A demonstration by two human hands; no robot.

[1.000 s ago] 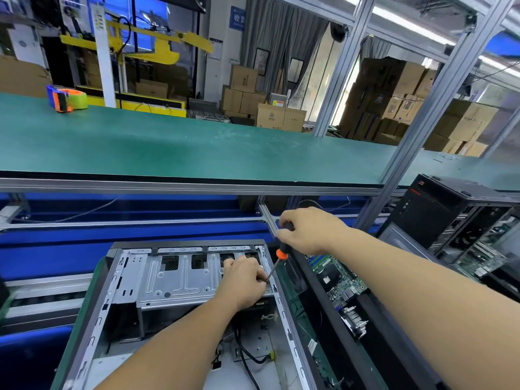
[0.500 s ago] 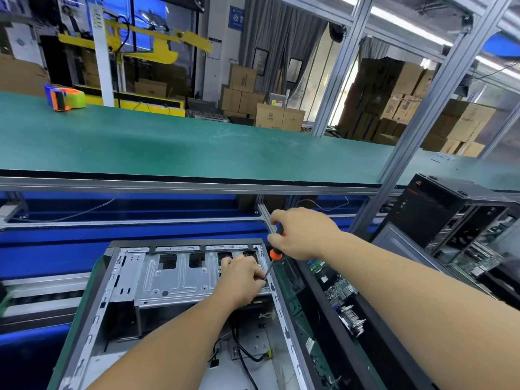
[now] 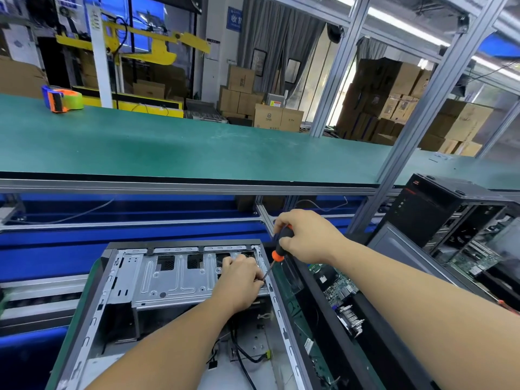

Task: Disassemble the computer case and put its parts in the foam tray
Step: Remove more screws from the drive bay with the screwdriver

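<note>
An open computer case [image 3: 112, 280] lies on its side in front of me, its silver drive cage [image 3: 174, 280] facing up. My right hand [image 3: 306, 235] grips the black and orange handle of a screwdriver [image 3: 277, 253], whose shaft slants down to the cage's right edge. My left hand [image 3: 240, 280] rests on the cage's right end, fingers curled around the screwdriver tip. What the fingers pinch there is hidden. Black cables [image 3: 244, 356] run across the case floor below.
A black tray [image 3: 354, 350] to the right holds a green circuit board [image 3: 334, 280]. A black tower case [image 3: 439, 212] stands open at far right. A green shelf [image 3: 197, 147] runs overhead with a tape dispenser [image 3: 62, 99]. Aluminium posts [image 3: 416, 114] rise on the right.
My right hand has lifted slightly and shifted its hold on the screwdriver handle, as if turning it. My left hand stays at the cage's right end.
</note>
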